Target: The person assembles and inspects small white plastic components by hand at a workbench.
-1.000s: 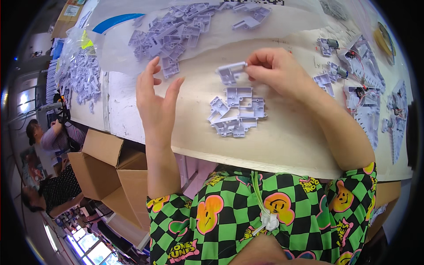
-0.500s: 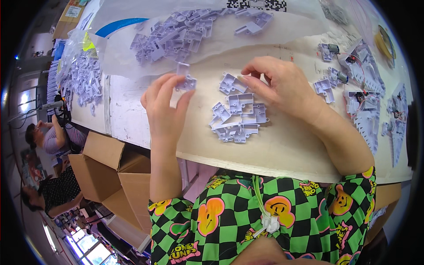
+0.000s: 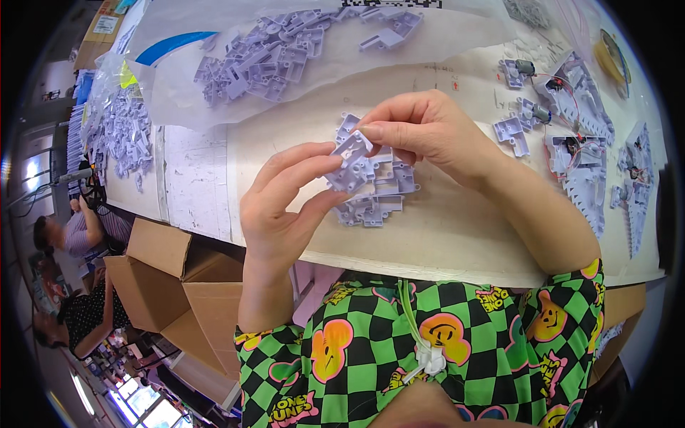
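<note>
Above the table, my left hand (image 3: 282, 196) grips a small pale-lavender plastic housing part (image 3: 347, 170) between thumb and fingers. My right hand (image 3: 428, 132) pinches the upper right corner of the same part with thumb and forefinger; whether a smaller piece is between those fingertips cannot be made out. Right behind and below the held part lies a small cluster of similar plastic parts (image 3: 378, 207) on the table, partly covered by it and by my hands. One more such part (image 3: 347, 124) shows just beyond my fingers.
A heap of lavender parts (image 3: 267, 64) lies on plastic sheeting at the back. At left is a clear bag of small pieces (image 3: 121, 132). Toothed housings with motors and wires (image 3: 581, 153) lie right, near a tape roll (image 3: 611, 60). An opened carton (image 3: 168, 285) stands below the table's left edge.
My left hand has moved right with its plastic part, bringing it over the cluster. My right hand has shifted slightly left and now touches that part. The view has shifted a little.
</note>
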Demonstrator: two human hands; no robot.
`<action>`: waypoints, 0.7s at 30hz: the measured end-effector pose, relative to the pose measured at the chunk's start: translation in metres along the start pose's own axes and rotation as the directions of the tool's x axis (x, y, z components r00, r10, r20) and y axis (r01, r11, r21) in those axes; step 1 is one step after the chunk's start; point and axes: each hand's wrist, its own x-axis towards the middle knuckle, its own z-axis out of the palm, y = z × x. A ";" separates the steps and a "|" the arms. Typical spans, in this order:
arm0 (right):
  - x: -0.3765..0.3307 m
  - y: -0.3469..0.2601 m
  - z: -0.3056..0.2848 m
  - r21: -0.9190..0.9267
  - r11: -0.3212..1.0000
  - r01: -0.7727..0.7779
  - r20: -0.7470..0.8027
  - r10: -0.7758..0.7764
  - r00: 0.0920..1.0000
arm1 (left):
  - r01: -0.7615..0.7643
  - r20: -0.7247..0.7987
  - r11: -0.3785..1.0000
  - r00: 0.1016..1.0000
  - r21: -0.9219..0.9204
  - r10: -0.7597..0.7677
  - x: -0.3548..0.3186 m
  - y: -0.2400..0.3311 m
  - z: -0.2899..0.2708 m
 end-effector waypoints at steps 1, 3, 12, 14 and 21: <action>0.000 0.002 -0.001 0.023 1.000 -0.009 0.005 0.009 1.000 | -0.001 0.002 1.000 1.000 -0.005 0.001 0.000 -0.002 0.001; 0.000 0.007 -0.003 0.030 1.000 -0.004 0.016 0.003 1.000 | -0.028 0.024 1.000 0.999 -0.011 0.028 0.001 -0.005 0.003; 0.002 0.006 -0.001 0.007 0.999 -0.040 -0.021 0.040 0.999 | -0.023 0.029 0.996 0.999 0.088 0.020 0.002 0.003 0.000; 0.004 0.007 -0.005 -0.020 0.999 -0.028 -0.039 0.027 0.999 | 0.010 0.121 0.981 0.992 0.192 -0.034 0.006 0.013 -0.004; 0.011 0.012 -0.026 0.059 0.984 0.167 -0.404 -0.129 0.906 | -0.045 0.222 0.905 0.973 0.424 -0.056 0.066 -0.003 0.002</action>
